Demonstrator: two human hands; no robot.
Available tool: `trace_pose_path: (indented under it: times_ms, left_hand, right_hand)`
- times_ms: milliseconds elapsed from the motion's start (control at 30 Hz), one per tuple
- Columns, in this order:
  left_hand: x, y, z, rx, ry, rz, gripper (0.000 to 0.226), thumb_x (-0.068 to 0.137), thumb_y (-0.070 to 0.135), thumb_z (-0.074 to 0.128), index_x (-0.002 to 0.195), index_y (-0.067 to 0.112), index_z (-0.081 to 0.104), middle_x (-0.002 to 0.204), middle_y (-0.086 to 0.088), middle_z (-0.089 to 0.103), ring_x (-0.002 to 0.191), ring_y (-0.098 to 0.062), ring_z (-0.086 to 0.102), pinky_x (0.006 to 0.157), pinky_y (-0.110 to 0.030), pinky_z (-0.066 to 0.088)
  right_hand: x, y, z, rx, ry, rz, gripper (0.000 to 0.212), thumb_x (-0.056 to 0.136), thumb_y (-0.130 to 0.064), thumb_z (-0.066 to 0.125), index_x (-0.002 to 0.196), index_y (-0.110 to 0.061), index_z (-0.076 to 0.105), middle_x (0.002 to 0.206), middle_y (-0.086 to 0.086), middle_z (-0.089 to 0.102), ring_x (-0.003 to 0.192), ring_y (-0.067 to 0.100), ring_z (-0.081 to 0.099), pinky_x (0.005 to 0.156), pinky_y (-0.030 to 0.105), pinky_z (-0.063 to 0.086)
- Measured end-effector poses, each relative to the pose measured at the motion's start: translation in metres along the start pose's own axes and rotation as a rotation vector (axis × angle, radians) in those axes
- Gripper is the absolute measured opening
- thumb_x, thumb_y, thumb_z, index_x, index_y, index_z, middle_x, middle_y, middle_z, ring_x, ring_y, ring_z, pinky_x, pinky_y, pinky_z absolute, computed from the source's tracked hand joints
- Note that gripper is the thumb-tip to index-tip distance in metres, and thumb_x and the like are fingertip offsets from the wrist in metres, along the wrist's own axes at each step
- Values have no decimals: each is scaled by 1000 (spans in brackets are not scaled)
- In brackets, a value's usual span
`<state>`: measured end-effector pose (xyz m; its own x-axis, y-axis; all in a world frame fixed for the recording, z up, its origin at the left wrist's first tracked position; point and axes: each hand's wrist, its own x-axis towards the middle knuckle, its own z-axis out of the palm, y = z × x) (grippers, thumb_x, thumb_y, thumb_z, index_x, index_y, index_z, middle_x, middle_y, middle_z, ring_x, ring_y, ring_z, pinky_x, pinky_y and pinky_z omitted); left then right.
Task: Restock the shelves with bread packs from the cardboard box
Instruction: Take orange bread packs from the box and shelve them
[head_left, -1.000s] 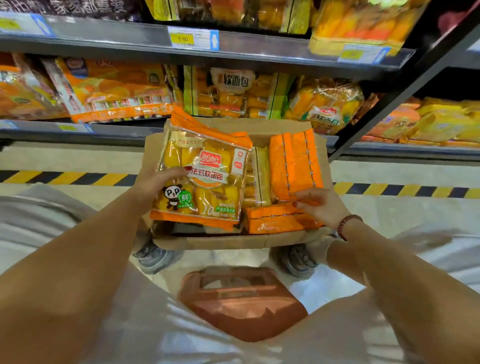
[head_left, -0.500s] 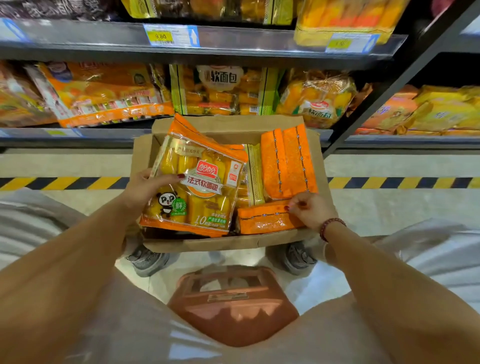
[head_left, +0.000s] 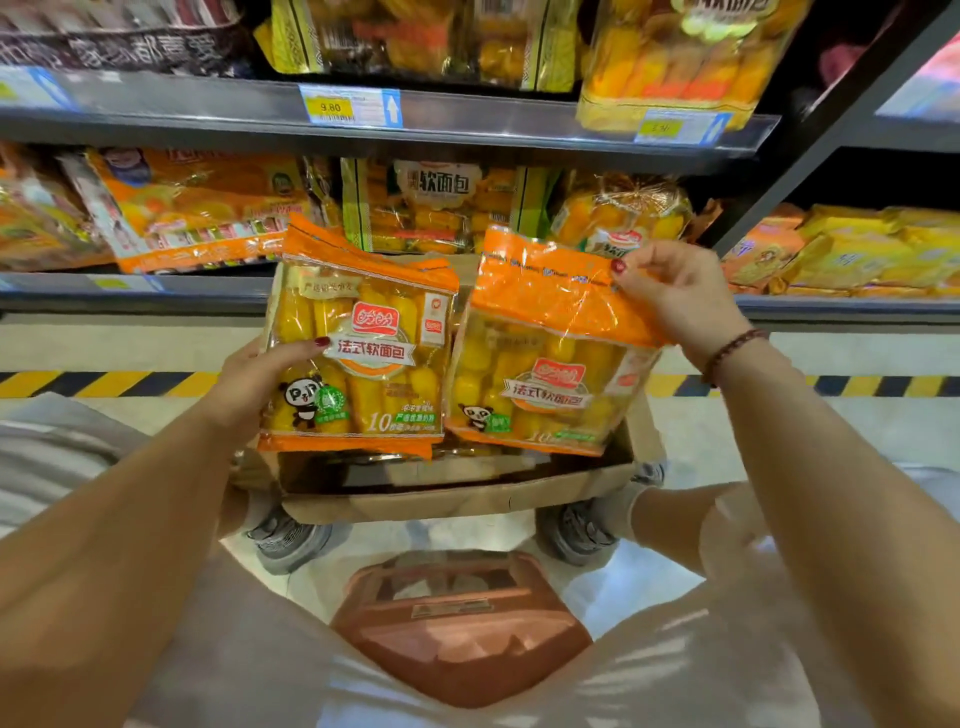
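Two orange-and-clear bread packs with a panda print hang above the open cardboard box (head_left: 467, 499) on the floor. My left hand (head_left: 260, 384) grips the left bread pack (head_left: 363, 353) by its left edge, thumb on the front. My right hand (head_left: 675, 296) pinches the top right corner of the right bread pack (head_left: 545, 364), which hangs tilted over the box's right side. The packs hide most of the box's inside.
Shelves ahead hold bread packs: a lower shelf (head_left: 156, 291) with orange and yellow packs, an upper shelf (head_left: 467, 124) with price tags. A second shelf unit (head_left: 857, 306) stands at right. Yellow-black floor tape (head_left: 104, 384) runs along the base. My shoes flank the box.
My right hand has pulled a second pack up out of the box by its top corner. My left hand has lifted its pack higher. The view tilted upward.
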<state>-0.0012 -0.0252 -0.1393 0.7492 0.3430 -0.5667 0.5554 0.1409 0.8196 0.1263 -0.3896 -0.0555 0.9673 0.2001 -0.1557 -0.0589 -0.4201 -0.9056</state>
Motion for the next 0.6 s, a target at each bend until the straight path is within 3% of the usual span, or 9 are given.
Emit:
trace_pose_path:
  times_ms: [67,167,300,367,467,600]
  left_hand:
    - [-1,1,0,-24,13,5,19,83,30,73,101,27,67,84,2,78,80,-23,74,66,-36,57]
    - [-2,2,3,-28,-7,13,18,85,27,71,102,27,66,87,0,78,81,-24,74,65,-34,56]
    - [2,0,8,0,20,-29,40,79,29,77,115,18,65,99,-11,75,87,-33,73,76,-46,59]
    - [5,-3,11,19,18,-56,41,75,30,80,112,18,67,98,-11,76,87,-33,74,80,-49,59]
    - [7,-8,19,18,28,-90,26,74,24,81,98,22,70,84,-7,78,78,-29,75,71,-41,59]
    - [7,-7,27,32,33,-83,17,78,22,78,91,24,66,67,3,75,65,-21,73,59,-32,55]
  right_hand:
    - [22,-11,-1,-48,4,8,19,89,-12,62,74,-23,59,73,-10,64,64,-2,61,58,17,50]
    - [51,-7,5,-135,3,77,17,90,-15,62,75,-22,58,78,-4,62,69,7,60,61,21,49]
    - [73,19,16,-338,63,73,24,90,-14,61,70,-25,53,77,-5,58,72,8,54,60,21,44]
    - [79,35,22,-488,106,27,18,88,-17,60,72,-24,56,82,-1,60,79,13,55,68,27,47]
    - [78,54,28,-635,101,2,9,87,-26,61,87,-18,64,95,4,64,94,21,58,81,37,50]
    - [61,74,29,-674,162,-16,41,86,-44,59,115,-16,63,126,7,55,121,26,42,102,41,35]
